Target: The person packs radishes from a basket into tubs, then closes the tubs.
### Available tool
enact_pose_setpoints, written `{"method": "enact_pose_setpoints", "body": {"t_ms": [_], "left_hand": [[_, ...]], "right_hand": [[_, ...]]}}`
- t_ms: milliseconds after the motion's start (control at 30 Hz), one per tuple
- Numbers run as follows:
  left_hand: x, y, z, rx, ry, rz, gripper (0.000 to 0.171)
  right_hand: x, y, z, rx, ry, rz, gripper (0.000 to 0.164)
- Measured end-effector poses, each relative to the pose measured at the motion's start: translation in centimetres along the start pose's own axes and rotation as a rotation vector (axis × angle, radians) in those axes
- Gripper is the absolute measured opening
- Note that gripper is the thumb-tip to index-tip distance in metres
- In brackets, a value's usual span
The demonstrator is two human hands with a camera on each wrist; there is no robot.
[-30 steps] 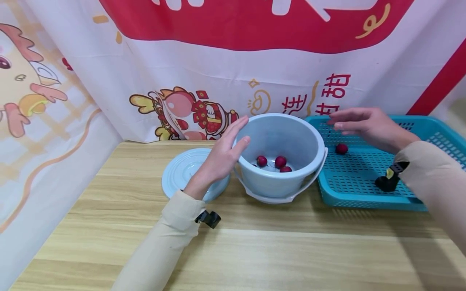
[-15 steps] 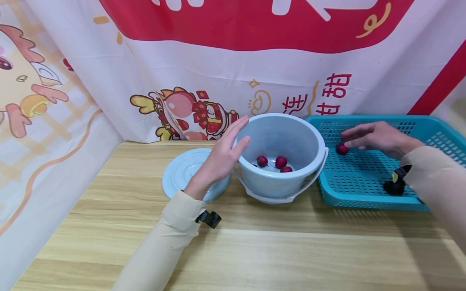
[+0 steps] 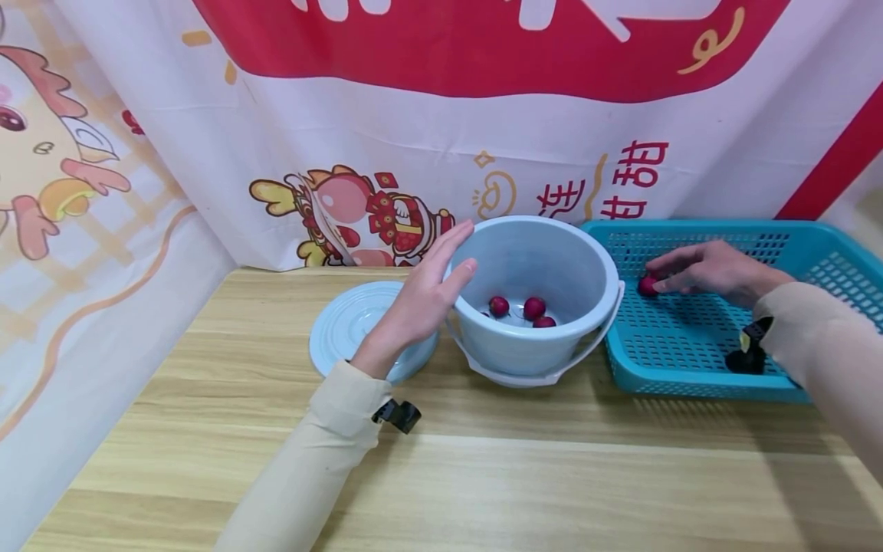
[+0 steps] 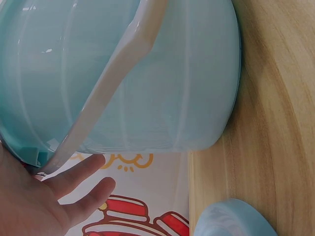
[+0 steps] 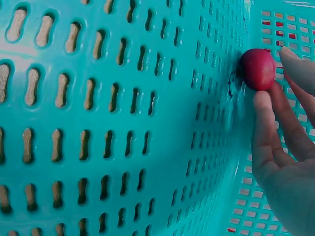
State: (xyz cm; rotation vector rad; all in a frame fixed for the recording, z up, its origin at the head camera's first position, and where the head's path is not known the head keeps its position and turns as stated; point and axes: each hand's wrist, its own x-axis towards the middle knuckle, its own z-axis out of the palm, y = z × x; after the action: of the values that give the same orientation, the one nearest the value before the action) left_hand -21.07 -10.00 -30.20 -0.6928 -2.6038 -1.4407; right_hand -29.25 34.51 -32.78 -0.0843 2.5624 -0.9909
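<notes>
In the head view, my left hand (image 3: 419, 300) lies with its fingers extended along the left rim of a light blue bucket (image 3: 531, 353). The left wrist view shows the bucket's side, its pale handle (image 4: 110, 81) and the fingers beside the rim. Several small red radishes (image 3: 534, 308) lie at the bottom of the bucket. Inside the teal basket (image 3: 697, 379), my right hand (image 3: 717, 270) has its thumb and fingers around one red radish (image 5: 258, 70), pinching it near the basket floor. A thin root shows on that radish in the right wrist view.
A round light blue lid (image 3: 345, 326) lies on the wooden table (image 3: 483, 483), left of the bucket and partly under my left arm. The basket stands close against the bucket's right side. A printed cloth (image 3: 414, 138) hangs behind everything.
My right hand has come down from above the basket to the radish in it and closed its fingers around it. My left hand has stayed at the bucket rim.
</notes>
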Motion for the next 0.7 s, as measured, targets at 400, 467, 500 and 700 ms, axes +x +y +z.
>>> {"method": "enact_pose_setpoints", "body": {"t_ms": [400, 467, 500, 700], "left_hand": [[-0.06, 0.04, -0.02, 0.002, -0.001, -0.011, 0.060], [-0.08, 0.04, -0.03, 0.000, -0.003, -0.011, 0.061], [-0.08, 0.05, -0.03, -0.002, -0.004, -0.010, 0.061], [-0.10, 0.03, -0.02, -0.006, -0.005, -0.011, 0.061]], "right_hand": [[0.27, 0.17, 0.19, -0.016, -0.061, 0.011, 0.060], [0.29, 0.13, 0.35, -0.023, -0.057, 0.000, 0.057], [0.31, 0.11, 0.41, -0.024, -0.053, -0.003, 0.056], [0.48, 0.09, 0.61, -0.023, -0.037, -0.010, 0.051]]}}
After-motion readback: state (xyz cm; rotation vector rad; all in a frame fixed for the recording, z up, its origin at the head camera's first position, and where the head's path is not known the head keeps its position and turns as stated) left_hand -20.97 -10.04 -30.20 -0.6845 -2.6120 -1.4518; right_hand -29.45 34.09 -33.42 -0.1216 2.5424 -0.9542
